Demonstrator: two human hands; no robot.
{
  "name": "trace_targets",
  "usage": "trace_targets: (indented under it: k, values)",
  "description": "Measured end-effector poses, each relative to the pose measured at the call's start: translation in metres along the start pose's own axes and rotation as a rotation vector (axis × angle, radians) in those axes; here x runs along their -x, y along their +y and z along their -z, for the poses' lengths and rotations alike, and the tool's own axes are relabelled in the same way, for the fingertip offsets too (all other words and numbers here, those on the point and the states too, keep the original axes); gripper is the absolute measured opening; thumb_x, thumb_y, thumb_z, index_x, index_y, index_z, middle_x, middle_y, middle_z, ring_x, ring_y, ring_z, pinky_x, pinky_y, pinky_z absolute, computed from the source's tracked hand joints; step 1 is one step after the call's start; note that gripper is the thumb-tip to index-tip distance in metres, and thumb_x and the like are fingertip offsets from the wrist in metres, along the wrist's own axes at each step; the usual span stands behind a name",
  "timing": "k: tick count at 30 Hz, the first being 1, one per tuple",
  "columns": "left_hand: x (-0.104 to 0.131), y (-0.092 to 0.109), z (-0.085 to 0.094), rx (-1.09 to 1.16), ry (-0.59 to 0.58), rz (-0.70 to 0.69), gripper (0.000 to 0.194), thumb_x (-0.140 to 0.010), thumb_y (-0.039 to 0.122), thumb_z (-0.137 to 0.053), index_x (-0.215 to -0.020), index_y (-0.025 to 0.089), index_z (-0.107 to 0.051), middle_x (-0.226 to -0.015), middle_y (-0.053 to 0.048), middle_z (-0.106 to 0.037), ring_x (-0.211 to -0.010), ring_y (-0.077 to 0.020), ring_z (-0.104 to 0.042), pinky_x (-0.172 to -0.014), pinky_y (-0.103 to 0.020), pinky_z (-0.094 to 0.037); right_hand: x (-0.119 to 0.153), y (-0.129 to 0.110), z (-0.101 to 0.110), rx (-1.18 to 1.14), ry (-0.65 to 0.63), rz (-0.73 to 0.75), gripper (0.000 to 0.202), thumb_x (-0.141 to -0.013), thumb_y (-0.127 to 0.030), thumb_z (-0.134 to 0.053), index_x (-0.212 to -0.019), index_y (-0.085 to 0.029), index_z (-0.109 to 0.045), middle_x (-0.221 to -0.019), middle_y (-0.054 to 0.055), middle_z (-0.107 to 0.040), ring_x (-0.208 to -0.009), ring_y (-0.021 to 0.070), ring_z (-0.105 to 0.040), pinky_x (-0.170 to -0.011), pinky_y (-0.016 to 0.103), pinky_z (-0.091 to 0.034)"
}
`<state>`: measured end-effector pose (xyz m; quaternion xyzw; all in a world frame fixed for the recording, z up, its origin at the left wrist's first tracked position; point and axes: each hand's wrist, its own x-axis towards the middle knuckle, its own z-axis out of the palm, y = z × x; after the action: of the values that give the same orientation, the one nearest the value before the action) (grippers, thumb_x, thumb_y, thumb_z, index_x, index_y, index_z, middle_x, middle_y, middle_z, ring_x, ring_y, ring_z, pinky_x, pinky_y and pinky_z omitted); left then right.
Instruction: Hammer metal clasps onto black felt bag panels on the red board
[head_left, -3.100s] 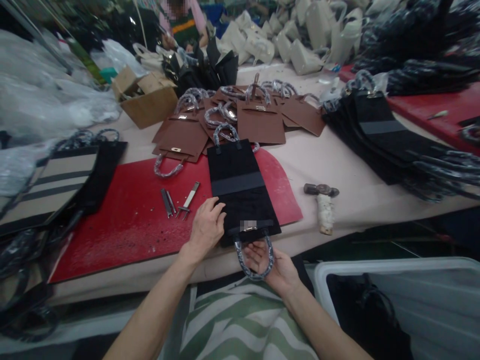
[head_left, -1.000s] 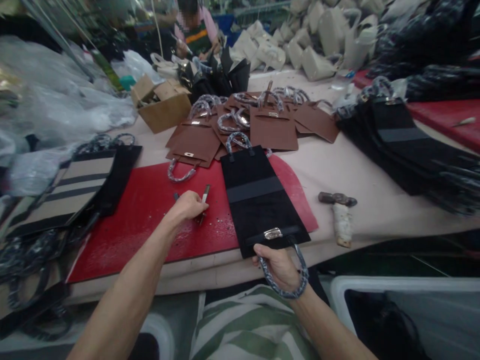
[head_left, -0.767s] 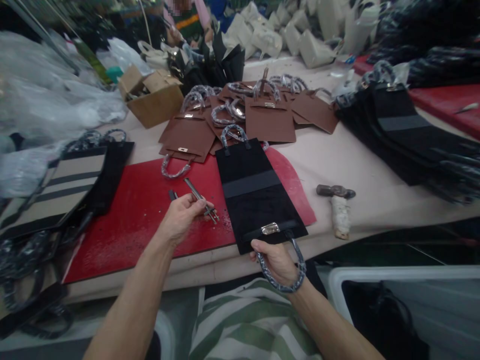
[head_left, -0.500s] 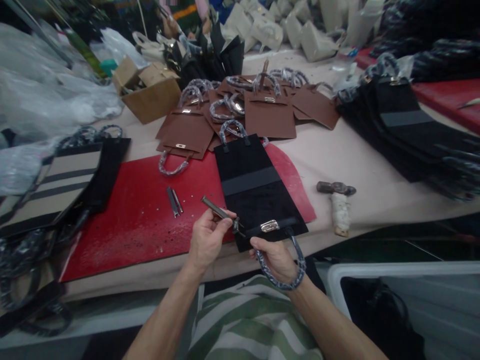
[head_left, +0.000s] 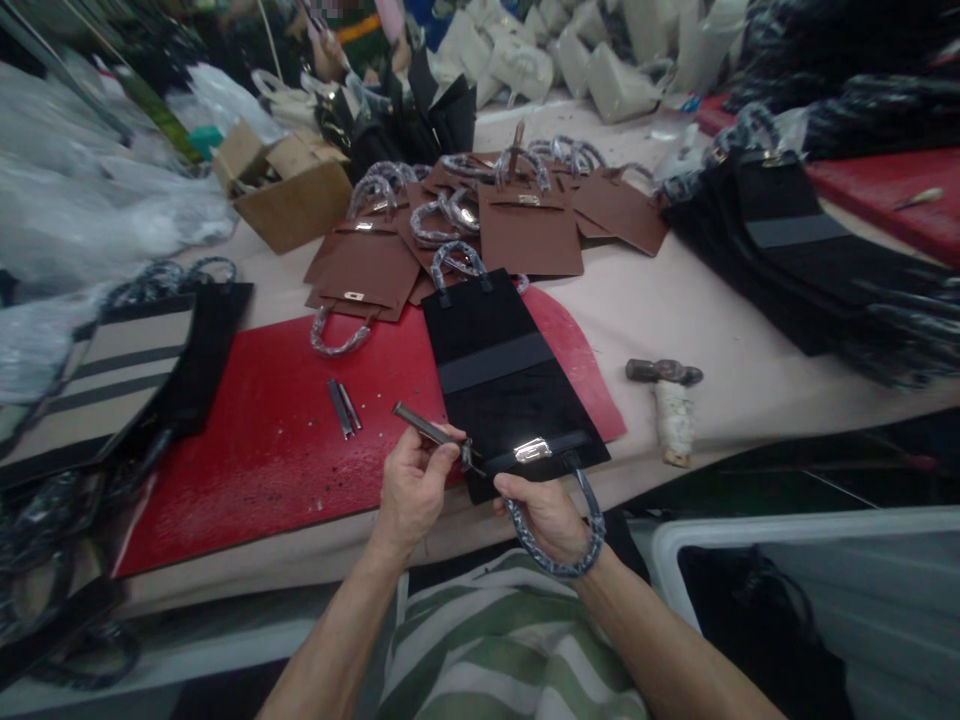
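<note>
At the bench's (head_left: 735, 365) near edge, the left hand (head_left: 414, 485) grips a slim metal tool (head_left: 427, 425), and the right hand (head_left: 551, 515) pinches the flat black bag's (head_left: 510, 385) lower edge.

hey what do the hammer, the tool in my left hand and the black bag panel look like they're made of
Hammer: dull brownish metal head, probably worn steel; grip wrapped in off-white tape or cloth.
Tool: grey metal, likely steel, from its slight sheen.
Black bag panel: matte suede or fabric, going by its soft, lightless surface; I can't tell which.
</note>
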<state>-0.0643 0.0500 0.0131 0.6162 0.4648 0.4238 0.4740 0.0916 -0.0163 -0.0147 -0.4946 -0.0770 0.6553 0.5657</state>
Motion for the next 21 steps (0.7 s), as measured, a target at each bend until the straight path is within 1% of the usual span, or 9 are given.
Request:
trace_targets:
  k: [2, 5, 7, 10, 12, 14, 18, 21]
  values:
    - [0.001, 0.001, -0.002, -0.039, -0.016, -0.017, 0.019, -0.092, 0.031, -0.063, -0.104, 0.017, -0.065, -0.100, -0.007, -0.072, -0.080, -0.0146, -0.070, -0.072, -0.024, -0.057, 0.000, 0.000, 0.000, 0.004, -0.008, 0.007, 0.046, -0.051, -0.030, -0.091, -0.091, -0.017, -0.072, -0.082, -0.001, -0.068, -0.057, 0.0097, -0.056, -0.052, 0.025, -0.053]
    - [0.003, 0.002, -0.006, -0.038, -0.066, -0.032, 0.021, -0.092, 0.028, -0.063, -0.110, 0.018, -0.062, -0.105, -0.008, -0.072, -0.089, -0.0173, -0.071, -0.078, -0.027, -0.058, 0.000, 0.000, -0.001, 0.010, -0.027, 0.025, 0.049, -0.052, -0.030, -0.091, -0.095, -0.018, -0.072, -0.087, 0.000, -0.069, -0.059, 0.0100, -0.057, -0.052, 0.024, -0.052]
    - [0.003, 0.003, -0.009, -0.004, -0.079, -0.030, 0.023, -0.091, 0.027, -0.063, -0.111, 0.018, -0.060, -0.106, -0.009, -0.072, -0.095, -0.0191, -0.072, -0.081, -0.028, -0.059, 0.000, -0.001, -0.001, 0.014, -0.039, 0.035, 0.049, -0.053, -0.030, -0.090, -0.097, -0.018, -0.071, -0.087, 0.000, -0.069, -0.059, 0.0097, -0.057, -0.052, 0.024, -0.052]
    - [0.001, 0.003, -0.013, 0.053, -0.052, -0.004, 0.019, -0.091, 0.027, -0.062, -0.108, 0.017, -0.060, -0.105, -0.009, -0.072, -0.095, -0.0190, -0.073, -0.081, -0.028, -0.059, 0.000, -0.005, -0.001, 0.018, -0.083, 0.033, 0.043, -0.054, -0.032, -0.090, -0.089, -0.017, -0.070, -0.077, -0.001, -0.066, -0.054, 0.0090, -0.056, -0.051, 0.023, -0.051]
    - [-0.001, 0.002, -0.014, 0.077, -0.023, 0.016, 0.017, -0.091, 0.027, -0.062, -0.105, 0.016, -0.060, -0.104, -0.008, -0.072, -0.094, -0.0187, -0.073, -0.080, -0.027, -0.059, 0.001, -0.008, 0.000, 0.039, -0.123, -0.005, 0.040, -0.055, -0.037, -0.090, -0.082, -0.016, -0.068, -0.068, -0.002, -0.064, -0.052, 0.0102, -0.057, -0.052, 0.024, -0.052]
    - [-0.002, 0.001, -0.016, 0.086, -0.010, 0.031, 0.017, -0.091, 0.027, -0.062, -0.104, 0.016, -0.060, -0.102, -0.008, -0.072, -0.093, -0.0186, -0.074, -0.079, -0.027, -0.059, 0.001, -0.012, 0.002, 0.093, -0.141, -0.062, 0.041, -0.056, -0.041, -0.090, -0.079, -0.015, -0.068, -0.062, -0.001, -0.063, -0.051, 0.0121, -0.060, -0.051, 0.025, -0.051]
    - [-0.001, -0.004, -0.019, 0.099, -0.007, 0.052, 0.017, -0.089, 0.025, -0.062, -0.103, 0.015, -0.062, -0.098, -0.008, -0.073, -0.091, -0.0186, -0.074, -0.078, -0.026, -0.058, 0.004, -0.018, 0.006, 0.195, -0.130, -0.147, 0.039, -0.058, -0.043, -0.089, -0.074, -0.013, -0.070, -0.061, 0.003, -0.067, -0.049, 0.0121, -0.060, -0.047, 0.023, -0.048]
    - [-0.002, -0.005, -0.019, 0.122, 0.002, 0.052, 0.017, -0.089, 0.025, -0.062, -0.103, 0.016, -0.061, -0.099, -0.008, -0.072, -0.091, -0.0187, -0.074, -0.078, -0.027, -0.058, 0.006, -0.020, 0.008, 0.153, -0.226, -0.164, 0.036, -0.059, -0.041, -0.089, -0.071, -0.011, -0.071, -0.062, 0.006, -0.069, -0.054, 0.0139, -0.062, -0.054, 0.026, -0.051]
